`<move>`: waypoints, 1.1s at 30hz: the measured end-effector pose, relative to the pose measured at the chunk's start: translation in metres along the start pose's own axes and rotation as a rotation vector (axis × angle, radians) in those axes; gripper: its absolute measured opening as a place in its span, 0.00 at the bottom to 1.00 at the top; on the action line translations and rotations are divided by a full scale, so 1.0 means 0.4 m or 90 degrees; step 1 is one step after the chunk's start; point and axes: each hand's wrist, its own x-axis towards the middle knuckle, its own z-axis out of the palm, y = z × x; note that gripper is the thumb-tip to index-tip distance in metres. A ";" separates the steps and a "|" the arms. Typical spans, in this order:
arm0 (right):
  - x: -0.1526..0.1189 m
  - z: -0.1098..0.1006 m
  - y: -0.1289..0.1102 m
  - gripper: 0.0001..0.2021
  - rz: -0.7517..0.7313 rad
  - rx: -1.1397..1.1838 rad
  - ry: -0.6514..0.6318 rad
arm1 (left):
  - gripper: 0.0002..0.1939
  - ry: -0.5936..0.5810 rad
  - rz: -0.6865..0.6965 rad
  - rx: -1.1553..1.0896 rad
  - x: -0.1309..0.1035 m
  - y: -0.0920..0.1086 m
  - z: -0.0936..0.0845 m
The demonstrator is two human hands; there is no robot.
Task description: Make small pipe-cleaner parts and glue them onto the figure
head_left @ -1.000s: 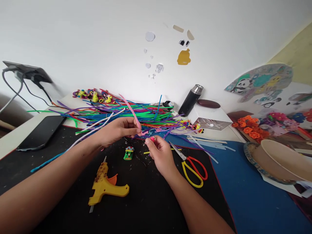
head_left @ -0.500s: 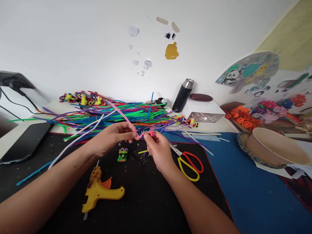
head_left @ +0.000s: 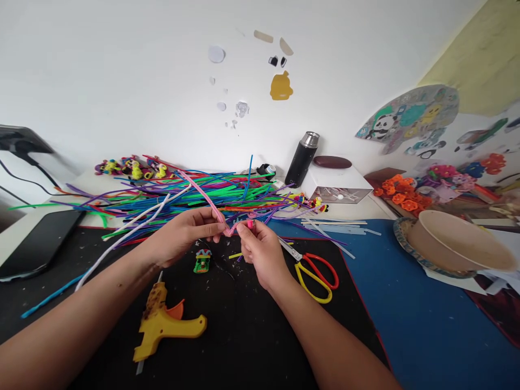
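Observation:
Over the black mat [head_left: 244,341], my left hand [head_left: 197,227] pinches a pink pipe cleaner [head_left: 202,192], whose long end slants up and left over the pile. The same pipe cleaner bends between the hands, and my right hand [head_left: 262,246] grips its short end. A small bright pink piece [head_left: 250,222] pokes out above the right fingers; its kind is unclear. Just below my left hand lies a small green toy-like figure [head_left: 202,261]. Scissors with red and yellow handles [head_left: 317,276] lie right of my right hand. Nearer me rests a yellow glue gun [head_left: 166,325].
A pile of coloured pipe cleaners [head_left: 219,189] stretches along the back. Behind it stand a black thermos [head_left: 299,162] and a white box [head_left: 341,184]. A phone [head_left: 38,241] lies at left, a bowl [head_left: 459,244] at right. Glue sticks [head_left: 337,223] lie on the blue mat [head_left: 414,319].
The view has shifted slightly. Both hands keep hold of the pink pipe cleaner, and its long end now curves a little more.

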 end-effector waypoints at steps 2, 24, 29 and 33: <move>-0.001 -0.001 0.001 0.23 0.003 0.004 -0.002 | 0.21 -0.001 -0.002 0.003 0.000 0.002 0.001; -0.002 0.005 0.000 0.25 0.037 0.012 0.001 | 0.22 0.026 0.011 -0.016 0.007 -0.002 -0.005; -0.004 0.008 0.001 0.25 0.024 -0.001 -0.007 | 0.21 0.022 0.017 -0.001 0.005 0.000 -0.001; -0.003 0.006 0.011 0.24 0.004 -0.024 -0.005 | 0.22 0.018 0.020 0.027 0.004 0.003 0.010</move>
